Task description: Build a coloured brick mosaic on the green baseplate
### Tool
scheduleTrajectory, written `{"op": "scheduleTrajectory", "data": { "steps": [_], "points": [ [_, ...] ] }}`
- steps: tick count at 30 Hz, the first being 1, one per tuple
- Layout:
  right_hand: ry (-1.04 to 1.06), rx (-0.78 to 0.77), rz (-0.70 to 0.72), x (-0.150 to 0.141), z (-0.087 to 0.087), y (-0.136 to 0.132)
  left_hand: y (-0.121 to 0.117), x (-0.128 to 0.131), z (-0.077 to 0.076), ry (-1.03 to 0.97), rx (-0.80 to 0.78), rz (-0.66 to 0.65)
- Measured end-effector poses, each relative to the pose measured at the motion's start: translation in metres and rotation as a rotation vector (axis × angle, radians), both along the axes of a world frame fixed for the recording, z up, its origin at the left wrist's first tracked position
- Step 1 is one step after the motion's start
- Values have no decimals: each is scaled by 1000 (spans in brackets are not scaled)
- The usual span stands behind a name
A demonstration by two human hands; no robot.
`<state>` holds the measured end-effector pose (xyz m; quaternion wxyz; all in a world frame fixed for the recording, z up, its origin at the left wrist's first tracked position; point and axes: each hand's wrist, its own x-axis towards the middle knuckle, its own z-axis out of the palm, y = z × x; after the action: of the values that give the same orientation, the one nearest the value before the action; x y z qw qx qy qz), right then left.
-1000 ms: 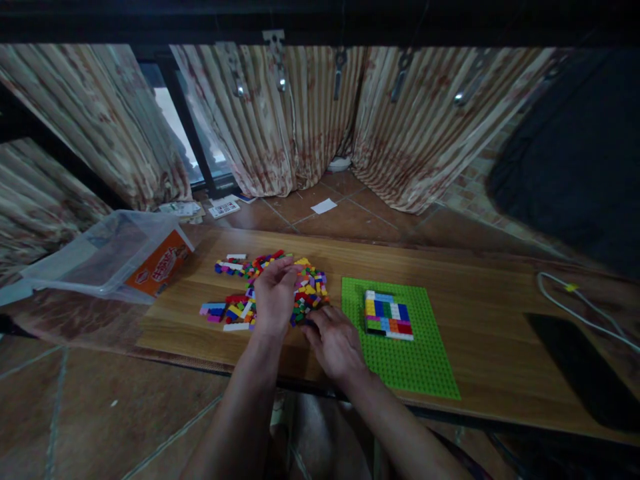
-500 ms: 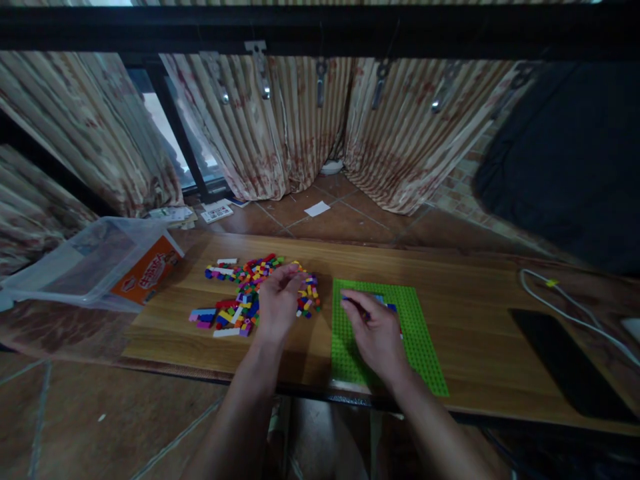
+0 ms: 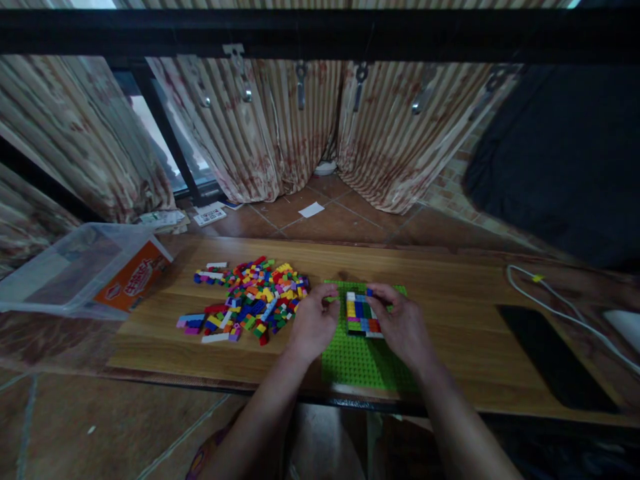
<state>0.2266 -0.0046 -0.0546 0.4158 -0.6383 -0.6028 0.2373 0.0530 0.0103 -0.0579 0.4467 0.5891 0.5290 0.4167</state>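
Note:
My right hand [image 3: 403, 327] pinches a small blue brick [image 3: 369, 292] between thumb and fingertips. It hovers over the back right of a multicoloured block of bricks [image 3: 359, 313], whose right part it hides. That block stands on a green studded baseplate [image 3: 360, 363]. At the baseplate's left edge is my left hand [image 3: 314, 325], its thumb and forefinger curved with a gap between them; no brick shows there. Left of it lies a heap of loose bricks [image 3: 260, 297] in many colours.
A clear plastic box [image 3: 83, 277] with an orange label stands at the table's left end. On the right of the wooden table [image 3: 460, 320] lie a flat black object [image 3: 555, 357] and a white cable [image 3: 560, 307]. Curtains [image 3: 280, 133] hang beyond.
My right hand has gone from the heap's near edge to the block on the baseplate, carrying the blue brick. My left hand has moved right, off the heap. The view has shifted somewhat right.

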Motion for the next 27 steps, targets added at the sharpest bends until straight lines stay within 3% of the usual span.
{"op": "scheduleTrajectory", "data": {
  "steps": [6, 17, 27],
  "points": [
    [-152, 72, 66, -1, -6, 5, -4, 9, 7, 103, 1, -35],
    [-27, 25, 118, 4, -26, 20, -4, 12, 3, 147, 25, -85],
    [150, -91, 88, -3, -20, 21, -11, 15, 8, 380, 215, -227]
  ]
}}
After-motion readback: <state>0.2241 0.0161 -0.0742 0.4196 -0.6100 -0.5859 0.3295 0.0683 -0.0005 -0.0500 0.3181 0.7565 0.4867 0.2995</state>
